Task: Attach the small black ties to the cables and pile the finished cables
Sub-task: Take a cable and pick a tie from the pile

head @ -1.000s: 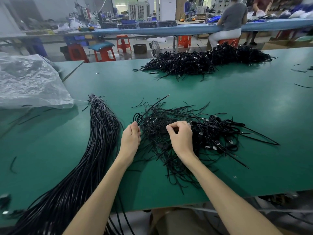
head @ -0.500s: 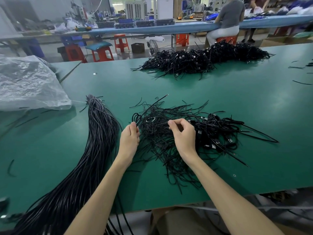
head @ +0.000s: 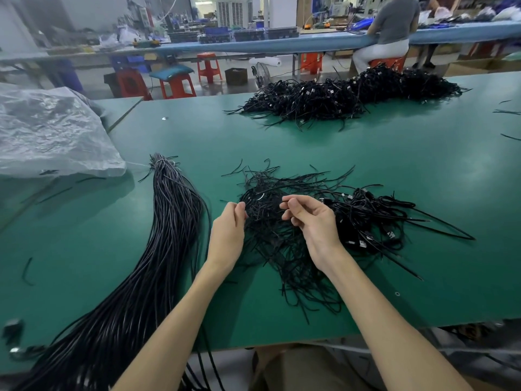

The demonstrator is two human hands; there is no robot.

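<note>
A loose heap of thin black ties (head: 284, 258) lies on the green table (head: 423, 165) in front of me. Left of it stretches a thick bundle of long black cables (head: 169, 235). Coiled finished cables (head: 369, 218) lie in a small pile right of the heap, and a much larger pile (head: 352, 94) sits at the far edge. My left hand (head: 227, 235) pinches a black strand at the heap's left edge. My right hand (head: 313, 218) hovers just above the heap, palm turned inward, thumb and forefinger pinched on a thin tie that is hard to make out.
A crumpled clear plastic bag (head: 50, 131) covers the table's left end. Stray ties (head: 507, 111) lie at the far right. Red stools (head: 208, 66) and a seated person (head: 392, 29) are beyond the table. The near table edge runs just under my forearms.
My right hand has lifted out of the heap and turned from knuckles-up to palm-inward. The left hand stayed at the heap's left edge.
</note>
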